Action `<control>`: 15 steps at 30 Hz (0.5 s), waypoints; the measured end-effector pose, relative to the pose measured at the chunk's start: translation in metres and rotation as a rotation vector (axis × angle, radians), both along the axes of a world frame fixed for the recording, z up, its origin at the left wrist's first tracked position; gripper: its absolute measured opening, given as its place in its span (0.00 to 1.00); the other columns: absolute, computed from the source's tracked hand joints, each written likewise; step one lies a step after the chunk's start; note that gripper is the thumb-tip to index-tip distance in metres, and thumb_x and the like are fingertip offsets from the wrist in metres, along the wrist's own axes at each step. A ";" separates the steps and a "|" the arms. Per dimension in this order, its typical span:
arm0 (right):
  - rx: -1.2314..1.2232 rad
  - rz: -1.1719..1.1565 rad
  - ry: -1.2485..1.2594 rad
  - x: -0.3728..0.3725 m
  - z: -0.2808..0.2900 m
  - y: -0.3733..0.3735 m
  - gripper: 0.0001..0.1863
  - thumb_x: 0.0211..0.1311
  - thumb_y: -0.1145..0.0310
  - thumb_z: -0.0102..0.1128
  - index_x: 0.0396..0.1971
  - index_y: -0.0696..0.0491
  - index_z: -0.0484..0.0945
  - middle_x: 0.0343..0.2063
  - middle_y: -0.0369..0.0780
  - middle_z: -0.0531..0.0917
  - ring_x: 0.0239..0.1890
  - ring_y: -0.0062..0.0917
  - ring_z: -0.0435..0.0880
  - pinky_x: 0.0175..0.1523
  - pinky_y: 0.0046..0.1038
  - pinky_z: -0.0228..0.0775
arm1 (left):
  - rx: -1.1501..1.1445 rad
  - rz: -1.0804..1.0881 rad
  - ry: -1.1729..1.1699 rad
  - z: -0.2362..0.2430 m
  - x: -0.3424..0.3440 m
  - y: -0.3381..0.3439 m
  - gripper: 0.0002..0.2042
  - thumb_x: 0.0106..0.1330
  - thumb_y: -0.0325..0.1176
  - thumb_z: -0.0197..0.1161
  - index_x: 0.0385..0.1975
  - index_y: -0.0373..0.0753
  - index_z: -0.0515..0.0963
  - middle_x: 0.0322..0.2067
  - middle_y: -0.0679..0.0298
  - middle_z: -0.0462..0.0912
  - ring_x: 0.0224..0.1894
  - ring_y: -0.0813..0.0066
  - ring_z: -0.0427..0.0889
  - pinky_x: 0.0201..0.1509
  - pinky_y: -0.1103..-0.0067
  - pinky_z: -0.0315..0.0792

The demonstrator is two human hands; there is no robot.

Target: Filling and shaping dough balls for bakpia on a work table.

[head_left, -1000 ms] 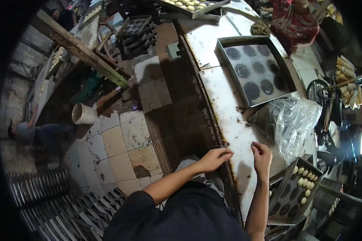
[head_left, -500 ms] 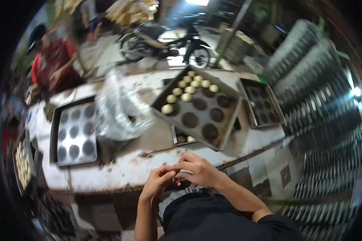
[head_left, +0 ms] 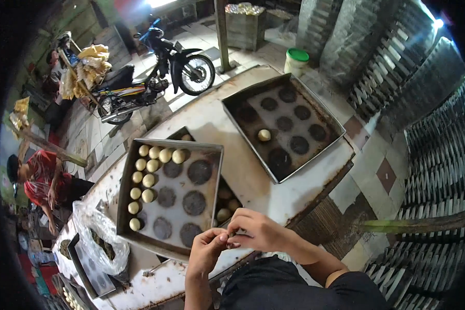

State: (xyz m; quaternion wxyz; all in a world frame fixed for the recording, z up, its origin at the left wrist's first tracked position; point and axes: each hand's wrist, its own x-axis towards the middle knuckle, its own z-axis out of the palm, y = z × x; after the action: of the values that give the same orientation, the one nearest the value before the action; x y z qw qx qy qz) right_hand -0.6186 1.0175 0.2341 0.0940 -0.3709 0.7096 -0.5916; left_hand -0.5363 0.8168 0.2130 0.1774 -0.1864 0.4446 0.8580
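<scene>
My left hand (head_left: 205, 251) and my right hand (head_left: 258, 232) meet over the near table edge, fingertips pinched together. Whatever lies between them is hidden by the fingers. Just beyond, to the left, a metal tray (head_left: 181, 217) with dark round marks carries several pale dough balls (head_left: 148, 180) along its left and far sides. It rests crosswise on another tray, which shows dough balls (head_left: 223, 215) at its right corner. Farther right, a second marked tray (head_left: 266, 116) holds one dough ball (head_left: 264, 135).
A clear plastic bag (head_left: 116, 256) partly covers another tray (head_left: 95, 271) at the table's left. Beyond the white table (head_left: 243, 178) stand a motorbike (head_left: 152, 85) and a green-lidded bucket (head_left: 296, 63). Slatted stacks (head_left: 439, 175) line the right. A person in red (head_left: 44, 178) is at far left.
My view has swung to the right, so the trays, bag and motorbike sit farther left. The right tray now shows fully. My hands remain pinched together.
</scene>
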 end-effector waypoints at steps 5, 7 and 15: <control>0.137 -0.527 -0.124 -0.118 -0.044 0.092 0.09 0.58 0.72 0.73 0.34 0.58 0.83 0.32 0.40 0.82 0.33 0.22 0.81 0.39 0.27 0.76 | -0.153 0.147 -0.044 -0.003 -0.054 0.027 0.11 0.74 0.32 0.63 0.43 0.28 0.81 0.32 0.63 0.81 0.34 0.75 0.84 0.54 0.62 0.84; 0.206 -0.752 -0.153 -0.169 -0.082 0.127 0.08 0.58 0.72 0.73 0.34 0.59 0.84 0.32 0.42 0.83 0.35 0.27 0.84 0.41 0.29 0.77 | -0.173 0.191 -0.029 -0.004 -0.059 0.028 0.11 0.75 0.33 0.62 0.43 0.29 0.81 0.31 0.62 0.82 0.34 0.74 0.83 0.53 0.62 0.84; 0.701 -0.772 0.139 -0.273 -0.186 0.138 0.07 0.57 0.80 0.55 0.30 0.61 0.84 0.37 0.56 0.83 0.41 0.54 0.84 0.48 0.48 0.78 | -0.244 0.378 -0.144 -0.011 -0.038 0.023 0.12 0.76 0.36 0.61 0.46 0.31 0.80 0.33 0.62 0.82 0.36 0.72 0.83 0.52 0.63 0.84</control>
State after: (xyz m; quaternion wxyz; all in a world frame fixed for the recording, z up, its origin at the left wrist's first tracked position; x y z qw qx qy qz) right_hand -0.8915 1.1552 0.0479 -0.0597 -0.0669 0.9546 -0.2842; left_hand -0.5745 0.8397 0.2018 0.0209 -0.3473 0.4885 0.8002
